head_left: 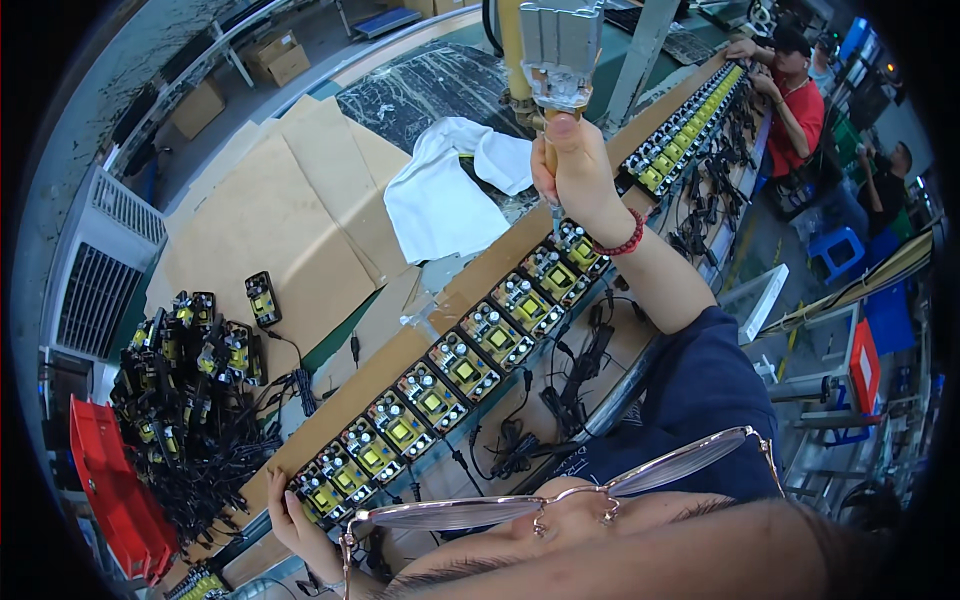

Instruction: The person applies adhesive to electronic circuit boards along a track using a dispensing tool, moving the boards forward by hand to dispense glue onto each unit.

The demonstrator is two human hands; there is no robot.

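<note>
A long row of power adapter circuit boards (435,398), in open black cases with yellow transformers, runs diagonally along a brown board strip (480,283). My right hand (580,175) is closed around the lower part of a glue dispenser (560,60), a grey metal block with a nozzle pointing down over the row. The nozzle's tip is close above a circuit board (575,240); whether they touch I cannot tell. At the near left end of the row, my left hand (295,522) lies with fingers stretched against the last circuit board (320,500).
A heap of cased boards with black cables (180,370) lies at left beside a red bin (115,490). Brown cardboard sheets (270,200) and a white cloth (440,200) lie beyond the row. Coiled cables (575,385) hang on the near side. A co-worker in red (800,115) handles the row's far end.
</note>
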